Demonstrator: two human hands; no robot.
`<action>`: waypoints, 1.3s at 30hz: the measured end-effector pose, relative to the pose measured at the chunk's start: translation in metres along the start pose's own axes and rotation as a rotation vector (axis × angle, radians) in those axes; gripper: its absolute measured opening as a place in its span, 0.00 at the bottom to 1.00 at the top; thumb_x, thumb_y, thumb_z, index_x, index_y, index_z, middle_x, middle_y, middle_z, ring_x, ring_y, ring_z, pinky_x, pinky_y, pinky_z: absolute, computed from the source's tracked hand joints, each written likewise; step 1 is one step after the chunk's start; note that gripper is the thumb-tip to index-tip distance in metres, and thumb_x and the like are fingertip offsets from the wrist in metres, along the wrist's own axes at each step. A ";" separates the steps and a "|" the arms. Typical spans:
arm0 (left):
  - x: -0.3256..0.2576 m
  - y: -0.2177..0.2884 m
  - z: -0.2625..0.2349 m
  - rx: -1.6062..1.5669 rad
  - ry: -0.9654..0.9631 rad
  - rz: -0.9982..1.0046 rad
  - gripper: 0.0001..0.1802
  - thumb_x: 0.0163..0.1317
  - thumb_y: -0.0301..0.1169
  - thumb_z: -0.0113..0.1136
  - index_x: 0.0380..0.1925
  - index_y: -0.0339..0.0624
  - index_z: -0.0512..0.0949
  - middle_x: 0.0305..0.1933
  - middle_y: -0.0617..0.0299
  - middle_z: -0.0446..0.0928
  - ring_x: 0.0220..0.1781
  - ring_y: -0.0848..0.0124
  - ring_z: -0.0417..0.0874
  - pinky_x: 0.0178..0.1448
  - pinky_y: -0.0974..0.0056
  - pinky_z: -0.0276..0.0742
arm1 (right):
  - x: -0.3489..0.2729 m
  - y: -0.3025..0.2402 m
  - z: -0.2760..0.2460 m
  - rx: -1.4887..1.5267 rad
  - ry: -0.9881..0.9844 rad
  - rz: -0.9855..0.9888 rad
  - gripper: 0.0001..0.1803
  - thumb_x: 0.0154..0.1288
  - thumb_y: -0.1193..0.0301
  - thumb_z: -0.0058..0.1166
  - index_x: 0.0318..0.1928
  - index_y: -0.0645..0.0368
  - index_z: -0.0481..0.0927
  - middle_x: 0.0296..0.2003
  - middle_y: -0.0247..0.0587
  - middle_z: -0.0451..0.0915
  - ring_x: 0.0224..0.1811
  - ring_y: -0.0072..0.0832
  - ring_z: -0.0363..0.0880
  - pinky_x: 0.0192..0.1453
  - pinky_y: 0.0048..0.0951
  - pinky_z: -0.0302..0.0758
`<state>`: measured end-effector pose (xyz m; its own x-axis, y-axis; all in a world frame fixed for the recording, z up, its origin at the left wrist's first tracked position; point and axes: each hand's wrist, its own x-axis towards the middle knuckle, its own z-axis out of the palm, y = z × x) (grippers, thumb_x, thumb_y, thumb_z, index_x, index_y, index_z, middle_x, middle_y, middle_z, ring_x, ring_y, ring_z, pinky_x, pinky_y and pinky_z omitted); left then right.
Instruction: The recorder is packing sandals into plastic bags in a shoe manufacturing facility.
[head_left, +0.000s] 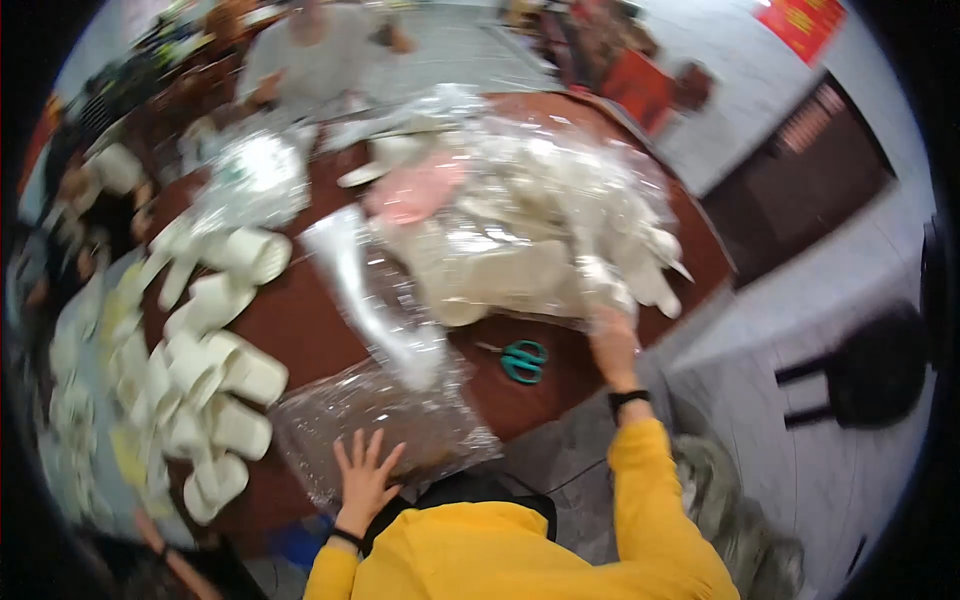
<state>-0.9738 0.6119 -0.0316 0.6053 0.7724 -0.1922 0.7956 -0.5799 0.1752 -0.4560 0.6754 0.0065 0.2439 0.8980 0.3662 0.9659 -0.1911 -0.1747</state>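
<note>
My left hand [367, 478] lies flat with fingers spread on a clear plastic bag [400, 425] at the table's near edge. My right hand [613, 345] reaches out to the near right side of a heap of plastic-wrapped cream slippers [520, 270]. Its fingers blur into the shiny wrapping there, so their grip does not show. A pink piece [415, 188] shows through the plastic at the heap's left. Between my hands, teal-handled scissors [523, 362] rest on the brown tabletop [305, 275]. A long clear sleeve with something white inside [375, 300] lies left of the scissors.
Loose cream slippers [215, 375] pile up along the table's left side. Behind them is another plastic bundle [250, 175]. A person in a light top [315, 60] is across the table; others are at the left. A black stool [870, 370] stands on the right-hand floor.
</note>
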 end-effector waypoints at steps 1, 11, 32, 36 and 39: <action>-0.004 -0.004 0.001 -0.002 0.020 0.021 0.54 0.43 0.54 0.74 0.72 0.69 0.59 0.78 0.55 0.48 0.79 0.44 0.41 0.72 0.24 0.34 | 0.004 -0.015 -0.031 -0.015 0.204 -0.104 0.21 0.57 0.76 0.54 0.54 0.57 0.78 0.47 0.47 0.81 0.50 0.46 0.78 0.58 0.39 0.74; -0.072 -0.038 -0.007 -0.158 -0.009 0.071 0.49 0.55 0.64 0.61 0.74 0.71 0.53 0.80 0.56 0.43 0.80 0.46 0.39 0.73 0.25 0.33 | 0.032 -0.189 -0.233 0.871 0.225 0.128 0.15 0.66 0.81 0.48 0.53 0.64 0.77 0.46 0.34 0.78 0.48 0.21 0.74 0.56 0.23 0.69; -0.217 -0.230 0.011 -2.834 0.697 -0.061 0.39 0.71 0.59 0.42 0.75 0.60 0.45 0.78 0.55 0.48 0.73 0.44 0.59 0.70 0.36 0.65 | -0.055 -0.598 -0.031 1.095 -0.871 -0.203 0.21 0.71 0.72 0.52 0.62 0.61 0.74 0.59 0.42 0.73 0.61 0.30 0.73 0.64 0.30 0.71; -0.210 -0.215 0.005 -2.508 0.770 -0.199 0.41 0.69 0.46 0.57 0.72 0.62 0.41 0.73 0.53 0.54 0.72 0.49 0.63 0.68 0.40 0.69 | -0.046 -0.586 0.085 0.999 -0.930 -0.024 0.26 0.74 0.64 0.48 0.66 0.66 0.67 0.66 0.48 0.69 0.68 0.34 0.68 0.71 0.29 0.62; -0.209 -0.206 0.013 -2.437 0.821 -0.302 0.40 0.70 0.49 0.54 0.73 0.64 0.41 0.75 0.54 0.53 0.72 0.49 0.63 0.68 0.38 0.68 | -0.046 -0.589 0.133 0.919 -0.942 -0.021 0.33 0.74 0.60 0.47 0.71 0.67 0.59 0.68 0.52 0.66 0.71 0.37 0.63 0.73 0.31 0.57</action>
<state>-1.2639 0.5669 -0.0400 -0.0098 0.9556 -0.2944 -0.8399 0.1519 0.5210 -1.0479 0.7993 -0.0289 -0.2853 0.8993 -0.3315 0.4667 -0.1718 -0.8676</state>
